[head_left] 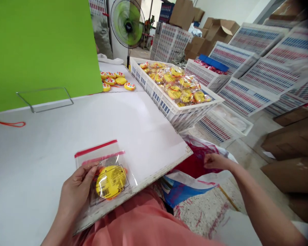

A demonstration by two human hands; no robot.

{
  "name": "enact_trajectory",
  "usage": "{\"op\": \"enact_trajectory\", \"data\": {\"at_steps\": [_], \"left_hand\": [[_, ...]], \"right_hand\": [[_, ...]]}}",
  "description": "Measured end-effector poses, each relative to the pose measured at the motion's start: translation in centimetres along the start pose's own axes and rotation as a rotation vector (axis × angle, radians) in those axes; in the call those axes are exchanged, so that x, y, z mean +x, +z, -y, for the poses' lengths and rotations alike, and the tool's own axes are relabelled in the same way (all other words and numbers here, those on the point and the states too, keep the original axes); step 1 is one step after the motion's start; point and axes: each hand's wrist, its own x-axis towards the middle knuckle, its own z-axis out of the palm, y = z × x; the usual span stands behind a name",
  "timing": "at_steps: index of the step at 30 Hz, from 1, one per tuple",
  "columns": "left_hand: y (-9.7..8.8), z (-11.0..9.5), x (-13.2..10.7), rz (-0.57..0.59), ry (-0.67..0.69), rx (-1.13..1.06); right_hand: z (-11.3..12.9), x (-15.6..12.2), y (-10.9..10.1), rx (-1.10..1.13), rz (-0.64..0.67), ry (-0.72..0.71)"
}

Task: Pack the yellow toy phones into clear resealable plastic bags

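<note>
My left hand (79, 181) pinches the left side of a clear plastic bag (131, 176) with a red top strip, lying at the table's front edge. Inside the bag is a round yellow toy (111, 182) with printed text and a barcode. Out to the right, past the table corner, my right hand (214, 161) is over an open sack (181, 191) full of thin red strips (192, 165). Its fingers are curled closed; whether a strip is between them I cannot make out.
A white crate (174, 109) of bagged yellow toys stands beyond the table's right edge. Loose yellow pieces (120, 81) lie behind the green board (41, 48). A bent wire (51, 108) and an orange cord (12, 123) lie near it. A fan (128, 26) and stacked crates (248, 97) stand behind.
</note>
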Motion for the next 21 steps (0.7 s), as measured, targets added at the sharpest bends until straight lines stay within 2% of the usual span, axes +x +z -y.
{"op": "enact_trajectory", "data": {"at_steps": [2, 4, 8, 13, 16, 21], "left_hand": [[-0.1, -0.3, -0.1, 0.043, -0.006, 0.048], [-0.3, -0.7, -0.2, 0.035, -0.018, 0.092], [-0.4, -1.6, -0.4, 0.037, -0.048, 0.134], [-0.2, -2.2, -0.6, 0.003, -0.062, 0.149], [-0.2, -2.2, -0.8, 0.019, -0.052, 0.131], [-0.3, -1.9, -0.7, 0.047, -0.004, 0.142]], "right_hand": [[-0.4, -1.4, 1.5, -0.021, 0.09, 0.047], [-1.1, -3.0, 2.8, -0.01, 0.098, 0.1], [-3.7, -6.3, 4.2, 0.131, 0.019, 0.257], [-8.0, -9.5, 6.0, 0.499, -0.132, 0.546], [-9.6, -10.0, 8.0, 0.784, -0.232, 0.64], [-10.4, -8.1, 10.5, 1.168, -0.362, 0.66]]}}
